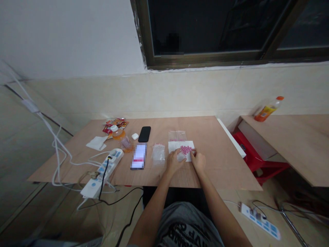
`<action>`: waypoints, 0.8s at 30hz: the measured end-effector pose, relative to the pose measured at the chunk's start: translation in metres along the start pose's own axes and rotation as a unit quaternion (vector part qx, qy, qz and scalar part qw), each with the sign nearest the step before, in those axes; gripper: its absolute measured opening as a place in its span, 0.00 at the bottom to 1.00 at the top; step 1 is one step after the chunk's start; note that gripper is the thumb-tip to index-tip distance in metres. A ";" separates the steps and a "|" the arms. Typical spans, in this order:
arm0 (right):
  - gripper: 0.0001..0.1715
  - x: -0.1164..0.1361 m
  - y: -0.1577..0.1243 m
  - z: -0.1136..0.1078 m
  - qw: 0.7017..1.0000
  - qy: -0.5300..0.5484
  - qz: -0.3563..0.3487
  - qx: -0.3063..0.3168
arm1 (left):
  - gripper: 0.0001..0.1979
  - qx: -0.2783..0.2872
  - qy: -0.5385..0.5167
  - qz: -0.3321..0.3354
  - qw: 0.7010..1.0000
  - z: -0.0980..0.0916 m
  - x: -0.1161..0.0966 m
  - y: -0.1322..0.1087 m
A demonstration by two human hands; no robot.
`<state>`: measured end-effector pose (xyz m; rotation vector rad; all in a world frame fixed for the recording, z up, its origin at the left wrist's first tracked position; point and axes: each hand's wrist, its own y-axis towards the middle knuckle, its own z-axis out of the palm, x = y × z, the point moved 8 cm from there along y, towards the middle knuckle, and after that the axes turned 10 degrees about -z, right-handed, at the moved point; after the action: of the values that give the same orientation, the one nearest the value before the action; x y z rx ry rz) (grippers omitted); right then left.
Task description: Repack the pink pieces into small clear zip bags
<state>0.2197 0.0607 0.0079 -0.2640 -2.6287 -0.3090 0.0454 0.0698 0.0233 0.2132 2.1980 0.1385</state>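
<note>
Several small pink beads (pixel 186 150) lie in a loose pile on a white sheet of paper (pixel 189 143). At the paper's lower left is my left hand (pixel 174 162), its thumb and fingers closed around what looks like a small clear plastic bag (pixel 181 156). My right hand (pixel 198 162) touches the right edge of the pile with its fingers pinched together; what sits between the fingertips is too small to make out. Behind the paper lies a clear bag (pixel 177 135) with pink beads in it. Another clear bag (pixel 158 153) rests flat to the left of my left hand.
To the left are a lit phone (pixel 139 156), a dark phone (pixel 144 134), a white case (pixel 135 136), an orange drink bottle (pixel 122 139), snack packets (pixel 115 124) and tissue (pixel 97 143). A power strip (pixel 102 174) with cables crosses the table's left front edge. A red stool (pixel 253 157) stands right.
</note>
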 end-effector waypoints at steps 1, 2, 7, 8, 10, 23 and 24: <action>0.19 0.000 0.000 0.000 1.000 -0.003 -0.002 -0.001 | 0.29 0.001 -0.001 0.001 1.000 0.000 0.000 0.000; 0.19 0.001 0.001 0.000 1.000 -0.006 -0.004 -0.001 | 0.29 0.002 -0.002 0.001 1.000 0.001 0.000 0.000; 0.18 0.003 0.001 0.001 1.000 -0.026 -0.011 0.008 | 0.28 0.005 -0.013 0.000 1.000 0.002 0.001 0.001; 0.19 0.003 0.001 0.001 0.999 -0.029 -0.015 0.008 | 0.28 0.004 -0.015 0.001 1.000 0.002 0.001 0.001; 0.19 0.005 0.001 0.001 0.999 -0.035 -0.027 0.009 | 0.28 0.000 -0.015 0.003 1.000 0.002 0.001 0.001; 0.22 0.012 -0.001 -0.004 0.992 0.028 -0.106 -0.057 | 0.28 0.000 -0.020 0.007 1.000 0.002 0.003 0.001; 0.22 0.014 -0.002 -0.004 0.989 0.048 -0.129 -0.061 | 0.28 0.001 -0.019 0.008 1.000 0.002 0.003 0.001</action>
<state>0.2086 0.0597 0.0180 0.0514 -2.5524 -0.5557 0.0455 0.0711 0.0202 0.2332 2.1580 0.1413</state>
